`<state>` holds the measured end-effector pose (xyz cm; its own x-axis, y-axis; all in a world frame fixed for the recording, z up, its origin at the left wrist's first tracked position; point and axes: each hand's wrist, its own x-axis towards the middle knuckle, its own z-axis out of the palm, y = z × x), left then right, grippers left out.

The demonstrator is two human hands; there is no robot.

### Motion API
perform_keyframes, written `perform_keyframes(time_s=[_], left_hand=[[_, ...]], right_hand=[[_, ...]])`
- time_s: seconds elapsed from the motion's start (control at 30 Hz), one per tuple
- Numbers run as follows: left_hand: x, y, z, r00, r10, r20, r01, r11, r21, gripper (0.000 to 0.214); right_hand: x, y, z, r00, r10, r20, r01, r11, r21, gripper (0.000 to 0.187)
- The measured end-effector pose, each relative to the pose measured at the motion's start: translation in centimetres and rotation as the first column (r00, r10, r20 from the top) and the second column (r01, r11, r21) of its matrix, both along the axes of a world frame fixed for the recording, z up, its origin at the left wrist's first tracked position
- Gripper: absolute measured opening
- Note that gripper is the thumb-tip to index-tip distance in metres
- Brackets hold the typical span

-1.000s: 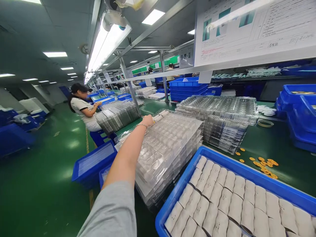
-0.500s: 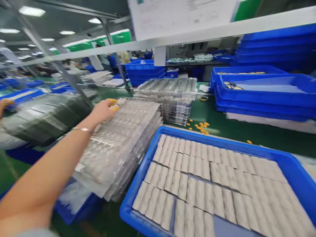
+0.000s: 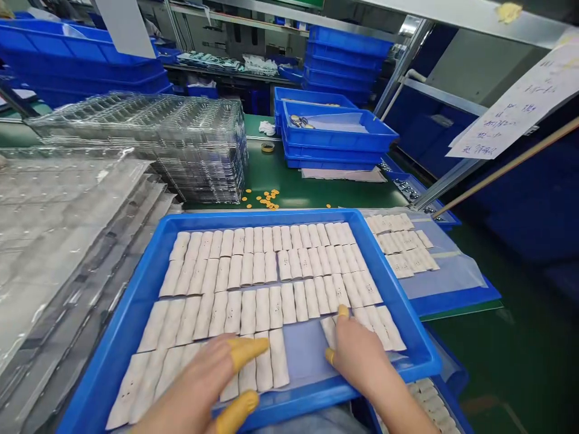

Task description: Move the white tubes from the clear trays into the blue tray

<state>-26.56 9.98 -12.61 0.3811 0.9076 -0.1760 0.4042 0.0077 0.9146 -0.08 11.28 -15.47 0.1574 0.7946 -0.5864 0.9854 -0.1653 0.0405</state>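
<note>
Resting open, palm down, the left hand [image 3: 199, 380] lies over the nearest rows of beige rolls [image 3: 253, 307], yellow finger cots [image 3: 246, 352] on its fingertips. Right hand [image 3: 357, 355]: curved around one loose roll [image 3: 329, 331] at the edge of a bare gap [image 3: 303, 352]; grip or mere touch, cannot tell. Rolls: close-packed, side by side, in a blue tray [image 3: 262, 216] under both hands. Ahead of the hands: loose gold discs [image 3: 266, 198]. Left of them: stacked clear plastic trays [image 3: 58, 241].
</note>
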Motion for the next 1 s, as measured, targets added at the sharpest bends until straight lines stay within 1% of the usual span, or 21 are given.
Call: perform_keyframes(time_s=[0.07,0.1,0.13,0.2,0.27,0.37,0.47,0.53,0.6,0.67,0.73,0.8,0.83,0.87,0.93,1.0], left_hand=[[2.2,0.1,0.4,0.989,-0.134,-0.054,0.134,0.991,-0.014,0.049],[2.9,0.0,0.6,0.981,-0.181,-0.076,0.181,0.983,-0.005,0.049],[3.2,-0.1,0.6,0.977,-0.2,-0.074,0.201,0.98,-0.003,0.048],[3.4,-0.4,0.4,0.978,-0.2,-0.054,0.2,0.98,-0.016,0.045],[3.3,-0.6,-0.2,0.985,-0.17,-0.035,0.168,0.984,-0.065,0.041],[3.2,-0.9,-1.2,0.99,-0.131,-0.041,0.123,0.98,-0.159,0.037],[3.8,-1.1,-1.5,0.989,-0.145,-0.04,0.134,0.971,-0.198,0.038],[4.4,-1.1,-1.3,0.985,-0.173,-0.02,0.166,0.966,-0.198,0.038],[4.8,-1.0,-1.0,0.98,-0.197,-0.006,0.193,0.962,-0.191,0.039],[4.8,-0.9,-0.9,0.977,-0.212,-0.006,0.207,0.959,-0.196,0.04],[4.5,-0.9,-1.1,0.979,-0.202,-0.016,0.194,0.96,-0.204,0.039],[4.0,-1.0,-1.5,0.986,-0.164,-0.019,0.157,0.966,-0.207,0.038],[3.8,-1.0,-1.8,0.991,-0.136,-0.01,0.13,0.968,-0.216,0.039],[3.7,-1.0,-2.1,0.994,-0.107,0.014,0.107,0.965,-0.241,0.041],[3.9,-1.1,-2.5,0.994,-0.046,0.104,0.08,0.932,-0.354,0.055],[4.6,-1.2,-2.7,0.974,0.013,0.225,0.102,0.866,-0.49,0.075]], right_hand=[[0.4,0.0,-0.1,1.0,-0.015,-0.019,0.015,1.0,0.015,0.038],[0.8,-0.1,-0.1,0.999,-0.024,-0.04,0.025,0.999,0.024,0.038],[1.3,-0.2,0.1,0.997,-0.031,-0.07,0.033,0.999,0.034,0.038],[2.6,-0.5,0.5,0.988,-0.038,-0.147,0.046,0.998,0.053,0.04],[3.6,-0.8,0.9,0.975,-0.038,-0.219,0.052,0.997,0.061,0.042],[3.9,-1.0,1.1,0.964,-0.038,-0.262,0.056,0.997,0.06,0.043],[2.7,-0.7,0.5,0.965,-0.05,-0.256,0.064,0.997,0.049,0.034],[1.8,-0.5,-0.2,0.968,-0.074,-0.241,0.085,0.996,0.035,0.029],[1.3,-0.2,-0.9,0.965,-0.115,-0.235,0.125,0.992,0.029,0.029],[1.5,0.0,-1.3,0.95,-0.169,-0.263,0.184,0.982,0.033,0.027],[2.3,-0.1,-1.2,0.911,-0.227,-0.345,0.258,0.965,0.045,0.026],[3.3,-0.3,-0.6,0.827,-0.281,-0.487,0.343,0.938,0.041,0.032],[3.6,-0.5,-0.2,0.758,-0.303,-0.578,0.382,0.924,0.018,0.036],[3.7,-0.7,0.3,0.666,-0.319,-0.674,0.41,0.911,-0.026,0.04],[3.0,-1.0,1.1,0.423,-0.347,-0.837,0.417,0.895,-0.16,0.051],[1.0,-1.1,1.5,0.155,-0.378,-0.913,0.361,0.882,-0.304,0.062]])
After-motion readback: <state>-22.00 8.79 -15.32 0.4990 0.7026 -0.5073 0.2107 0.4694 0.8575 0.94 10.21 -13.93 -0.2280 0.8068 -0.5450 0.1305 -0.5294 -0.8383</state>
